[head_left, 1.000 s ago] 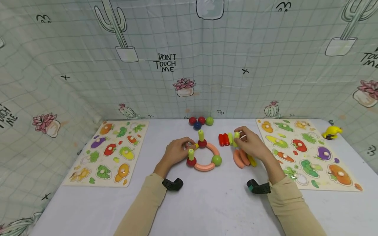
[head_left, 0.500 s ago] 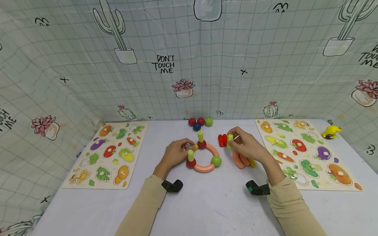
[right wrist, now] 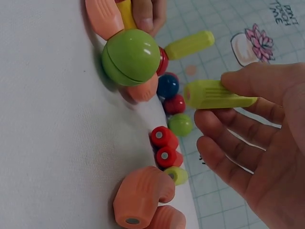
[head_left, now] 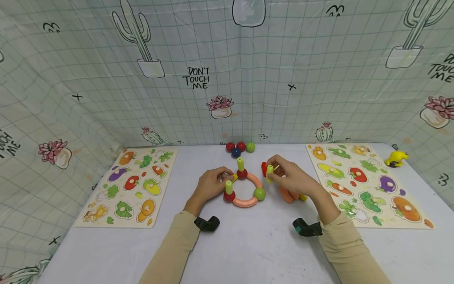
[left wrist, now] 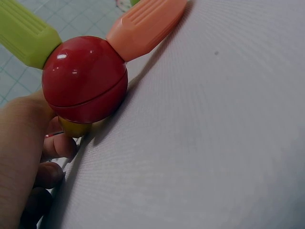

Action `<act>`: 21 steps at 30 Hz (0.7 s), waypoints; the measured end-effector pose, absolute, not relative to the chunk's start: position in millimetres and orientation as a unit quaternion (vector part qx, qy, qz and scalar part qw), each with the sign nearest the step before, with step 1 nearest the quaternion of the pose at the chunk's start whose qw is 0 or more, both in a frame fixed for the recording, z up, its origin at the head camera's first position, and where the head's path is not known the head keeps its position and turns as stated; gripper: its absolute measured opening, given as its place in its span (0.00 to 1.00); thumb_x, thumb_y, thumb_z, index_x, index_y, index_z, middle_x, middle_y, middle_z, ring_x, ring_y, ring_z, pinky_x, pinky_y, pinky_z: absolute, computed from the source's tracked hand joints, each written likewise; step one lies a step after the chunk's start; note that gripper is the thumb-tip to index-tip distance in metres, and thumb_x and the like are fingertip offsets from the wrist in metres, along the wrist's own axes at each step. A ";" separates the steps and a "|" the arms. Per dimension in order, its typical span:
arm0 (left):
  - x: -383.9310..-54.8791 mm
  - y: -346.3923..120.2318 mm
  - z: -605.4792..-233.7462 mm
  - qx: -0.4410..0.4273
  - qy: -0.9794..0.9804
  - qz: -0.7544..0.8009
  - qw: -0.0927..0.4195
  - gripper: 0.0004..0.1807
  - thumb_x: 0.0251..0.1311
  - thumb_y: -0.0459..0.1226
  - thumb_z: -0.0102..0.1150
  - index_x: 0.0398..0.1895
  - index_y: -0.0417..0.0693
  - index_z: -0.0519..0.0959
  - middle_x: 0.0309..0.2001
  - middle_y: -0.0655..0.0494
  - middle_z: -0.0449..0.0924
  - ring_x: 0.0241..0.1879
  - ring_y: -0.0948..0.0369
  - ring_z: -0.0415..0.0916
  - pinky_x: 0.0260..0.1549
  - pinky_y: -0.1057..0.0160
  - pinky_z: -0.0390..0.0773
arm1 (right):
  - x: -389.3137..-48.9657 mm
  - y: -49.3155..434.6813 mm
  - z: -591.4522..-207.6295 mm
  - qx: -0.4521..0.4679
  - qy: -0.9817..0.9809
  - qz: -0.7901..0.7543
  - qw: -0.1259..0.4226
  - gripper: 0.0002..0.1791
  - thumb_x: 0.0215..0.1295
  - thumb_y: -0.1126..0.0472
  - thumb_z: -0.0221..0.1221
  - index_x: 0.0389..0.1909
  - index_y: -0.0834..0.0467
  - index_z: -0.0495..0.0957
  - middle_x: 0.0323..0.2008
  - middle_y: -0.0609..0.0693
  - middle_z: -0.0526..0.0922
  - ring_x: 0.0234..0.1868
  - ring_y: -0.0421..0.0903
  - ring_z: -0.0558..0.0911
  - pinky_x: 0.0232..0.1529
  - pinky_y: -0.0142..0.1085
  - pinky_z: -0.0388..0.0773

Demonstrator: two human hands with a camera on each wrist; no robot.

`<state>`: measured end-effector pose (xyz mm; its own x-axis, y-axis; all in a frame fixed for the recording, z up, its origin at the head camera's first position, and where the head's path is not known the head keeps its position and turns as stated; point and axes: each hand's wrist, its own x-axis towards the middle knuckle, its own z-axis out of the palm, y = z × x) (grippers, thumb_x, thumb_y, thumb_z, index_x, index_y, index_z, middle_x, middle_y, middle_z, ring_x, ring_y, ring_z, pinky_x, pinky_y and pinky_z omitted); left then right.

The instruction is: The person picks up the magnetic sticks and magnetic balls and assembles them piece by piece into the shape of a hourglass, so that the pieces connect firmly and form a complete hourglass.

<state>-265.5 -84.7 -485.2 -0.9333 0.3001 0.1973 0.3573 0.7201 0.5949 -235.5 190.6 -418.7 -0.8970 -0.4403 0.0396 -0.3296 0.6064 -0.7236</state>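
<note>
Right hand (head_left: 294, 177): its grip pinches a green stick (right wrist: 214, 94) between thumb and fingertips; the remaining fingers lie away from the stick.
Held stick: off the desk (head_left: 255, 248), between the ring and the right hand's palm, touching neither ring nor loose pieces in the right wrist view.
Left hand (head_left: 213, 182): its grip closes round a yellow piece (head_left: 235, 176) at the ring's left side; finger contact is partly hidden by a ball.
Ring: lies on the desk; a near red ball (head_left: 229, 196), a far red ball (head_left: 242, 173) and a green ball (head_left: 260, 193) are joined by a near orange curve (head_left: 245, 202), a far orange curve (head_left: 254, 180) and the yellow piece.
Uprights: one green post (head_left: 229, 187) on the near red ball, another (head_left: 240, 163) on the far one.
Loose pieces: two red sticks (right wrist: 167, 156) and a spare green stick (right wrist: 177, 175) side by side; orange arcs (right wrist: 140, 195) nearer the person.
Back edge: four loose balls (head_left: 236, 153), two red, one blue, one green.
Flanks: a picture board (head_left: 134, 185) on the left, a second board (head_left: 372, 189) on the right, a yellow toy (head_left: 396, 158) beyond it.
</note>
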 end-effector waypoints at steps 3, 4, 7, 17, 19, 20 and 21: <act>-265.4 -85.0 -485.1 -0.178 -0.926 -0.329 0.042 0.12 0.60 0.51 0.57 0.40 0.58 0.82 0.25 0.64 0.74 0.23 0.66 0.64 0.21 0.68 0.60 | -234.2 188.5 -418.7 -0.223 0.892 -0.386 0.073 0.17 0.66 0.58 0.55 0.53 0.58 0.68 0.45 0.50 0.77 0.46 0.47 0.77 0.49 0.42 0.73; -265.3 -85.2 -485.1 -0.178 -0.926 -0.329 0.042 0.12 0.60 0.52 0.57 0.40 0.58 0.82 0.25 0.64 0.74 0.23 0.66 0.64 0.21 0.68 0.60 | -233.8 188.0 -418.9 -0.227 0.892 -0.384 0.072 0.17 0.66 0.58 0.55 0.53 0.58 0.68 0.44 0.50 0.78 0.46 0.46 0.77 0.49 0.43 0.73; -265.7 -85.6 -485.7 -0.178 -0.925 -0.332 0.042 0.12 0.60 0.51 0.57 0.40 0.58 0.82 0.25 0.64 0.74 0.23 0.66 0.64 0.21 0.68 0.60 | -233.2 185.6 -419.4 -0.238 0.891 -0.382 0.068 0.15 0.66 0.59 0.55 0.53 0.55 0.68 0.44 0.48 0.77 0.45 0.45 0.76 0.50 0.43 0.73; -267.0 -85.7 -486.1 -0.173 -0.925 -0.336 0.036 0.12 0.60 0.52 0.57 0.40 0.59 0.82 0.25 0.64 0.74 0.23 0.65 0.64 0.22 0.68 0.61 | -229.6 177.4 -417.7 -0.272 0.883 -0.376 0.075 0.14 0.66 0.59 0.55 0.51 0.53 0.68 0.42 0.48 0.78 0.44 0.44 0.76 0.49 0.44 0.73; -266.7 -85.7 -485.7 -0.172 -0.925 -0.337 0.035 0.12 0.60 0.52 0.58 0.40 0.59 0.82 0.26 0.64 0.74 0.22 0.65 0.64 0.22 0.68 0.60 | -228.8 176.3 -417.5 -0.272 0.883 -0.375 0.080 0.14 0.66 0.59 0.55 0.50 0.53 0.68 0.42 0.47 0.79 0.44 0.44 0.76 0.49 0.44 0.73; -266.5 -85.7 -485.5 -0.172 -0.925 -0.337 0.035 0.12 0.60 0.52 0.58 0.40 0.59 0.82 0.26 0.64 0.74 0.22 0.65 0.64 0.22 0.68 0.60 | -228.6 175.8 -417.4 -0.272 0.883 -0.374 0.083 0.14 0.66 0.59 0.55 0.50 0.53 0.68 0.42 0.47 0.79 0.44 0.44 0.76 0.48 0.43 0.73; -266.5 -85.7 -485.4 -0.171 -0.925 -0.337 0.035 0.12 0.60 0.52 0.58 0.40 0.59 0.82 0.26 0.64 0.74 0.22 0.65 0.64 0.22 0.68 0.60 | -228.5 175.4 -417.5 -0.271 0.883 -0.373 0.086 0.14 0.66 0.59 0.56 0.50 0.52 0.68 0.42 0.46 0.79 0.44 0.44 0.76 0.48 0.43 0.73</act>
